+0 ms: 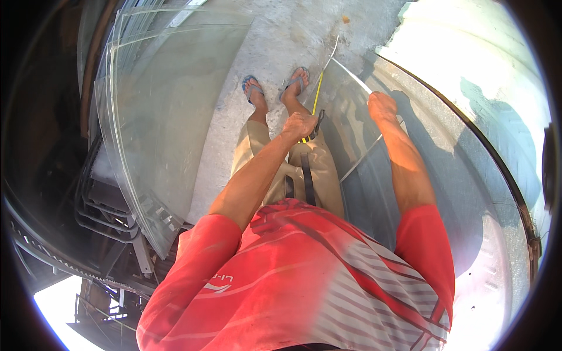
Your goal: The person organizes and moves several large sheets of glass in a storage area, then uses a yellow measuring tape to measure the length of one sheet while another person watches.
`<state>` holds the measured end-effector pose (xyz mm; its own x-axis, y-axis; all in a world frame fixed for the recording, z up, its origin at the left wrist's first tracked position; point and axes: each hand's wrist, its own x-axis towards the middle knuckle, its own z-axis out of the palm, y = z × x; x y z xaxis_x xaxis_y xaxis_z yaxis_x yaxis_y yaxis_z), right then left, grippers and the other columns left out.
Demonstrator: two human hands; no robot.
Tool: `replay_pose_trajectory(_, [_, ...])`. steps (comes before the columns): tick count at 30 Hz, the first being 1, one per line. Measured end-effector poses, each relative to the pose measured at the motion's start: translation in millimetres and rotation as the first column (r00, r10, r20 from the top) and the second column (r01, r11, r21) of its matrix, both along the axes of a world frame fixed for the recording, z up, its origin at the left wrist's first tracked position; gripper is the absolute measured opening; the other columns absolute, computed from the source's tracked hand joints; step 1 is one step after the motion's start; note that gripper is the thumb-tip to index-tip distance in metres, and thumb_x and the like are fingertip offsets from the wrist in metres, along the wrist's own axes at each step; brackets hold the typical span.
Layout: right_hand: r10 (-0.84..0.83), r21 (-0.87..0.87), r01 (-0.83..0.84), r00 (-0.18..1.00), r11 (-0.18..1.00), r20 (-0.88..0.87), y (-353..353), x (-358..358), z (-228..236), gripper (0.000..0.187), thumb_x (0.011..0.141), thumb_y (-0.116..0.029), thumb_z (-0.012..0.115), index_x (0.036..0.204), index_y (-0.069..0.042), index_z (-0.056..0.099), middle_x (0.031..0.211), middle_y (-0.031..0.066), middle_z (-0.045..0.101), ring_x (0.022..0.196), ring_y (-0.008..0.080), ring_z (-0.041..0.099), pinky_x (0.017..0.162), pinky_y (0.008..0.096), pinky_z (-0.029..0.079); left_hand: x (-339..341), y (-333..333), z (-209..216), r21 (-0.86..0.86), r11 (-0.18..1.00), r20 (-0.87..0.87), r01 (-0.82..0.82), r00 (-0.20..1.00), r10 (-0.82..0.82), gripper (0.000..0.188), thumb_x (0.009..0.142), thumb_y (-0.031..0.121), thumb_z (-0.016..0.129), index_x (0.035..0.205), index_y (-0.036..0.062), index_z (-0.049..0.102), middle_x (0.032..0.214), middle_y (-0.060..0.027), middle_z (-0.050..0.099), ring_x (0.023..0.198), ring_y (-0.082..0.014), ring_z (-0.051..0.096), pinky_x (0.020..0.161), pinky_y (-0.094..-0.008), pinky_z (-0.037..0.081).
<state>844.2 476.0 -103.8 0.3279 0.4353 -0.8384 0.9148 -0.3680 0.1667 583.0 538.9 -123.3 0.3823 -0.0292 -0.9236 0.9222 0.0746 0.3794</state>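
My left hand (300,127) is closed round a black-and-yellow tape measure (309,138) in front of my thighs. Its yellow blade (318,95) runs out past my feet toward the floor ahead. Further right, my right hand (382,106) is closed on the near end of a narrow white strip (353,76). That strip slants down to the far end of the blade, where the two meet or cross; whether it is a loose piece or the edge of a pane, I cannot tell. Beneath my right forearm another thin pale line (362,158) crosses a grey, glassy surface.
Large clear glass sheets (170,88) lean on my left, beside a dark metal frame (111,216). To my right stands a pale sheet with a dark curved-looking edge (468,120). My sandalled feet (254,88) stand on the grey concrete floor (278,35).
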Motion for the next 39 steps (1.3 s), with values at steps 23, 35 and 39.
replay_pose_trajectory(23, [0.041,0.010,-0.041,0.999,0.999,-0.002,10.4,-11.1,10.4,0.021,0.089,-0.022,0.059,0.096,-0.003,0.065,0.094,0.0142,0.069,0.091,0.0315,0.067,0.077,0.0407,0.054,-16.0,56.8,14.5,0.180,0.982,-0.261,-0.059,0.960,0.105,0.046,0.080,0.035,0.047,0.103,0.0007,0.068,0.102,-0.0198,0.067,0.105,-0.0351,0.061,0.091,-0.0417,0.046])
replay_pose_trajectory(35, [-0.019,0.000,0.019,1.000,1.000,-0.006,9.0,-5.4,9.9,0.024,0.089,-0.025,0.061,0.096,-0.002,0.063,0.094,0.0173,0.068,0.090,0.0331,0.066,0.077,0.0428,0.053,-146.3,65.9,76.6,0.123,0.872,-0.206,-0.473,0.848,0.489,0.032,0.087,0.029,0.045,0.090,0.0013,0.062,0.076,-0.0104,0.062,0.070,-0.0185,0.060,0.064,-0.0348,0.048])
replay_pose_trajectory(39, [0.049,0.016,-0.049,0.998,0.999,-0.035,7.1,2.1,-4.5,0.025,0.088,-0.025,0.062,0.097,-0.002,0.063,0.094,0.0177,0.068,0.092,0.0336,0.066,0.078,0.0428,0.053,-160.6,52.4,116.7,0.062,0.674,-0.308,-0.736,0.628,0.714,0.034,0.087,0.029,0.045,0.088,-0.0007,0.061,0.076,-0.0084,0.060,0.067,-0.0159,0.056,0.062,-0.0338,0.046])
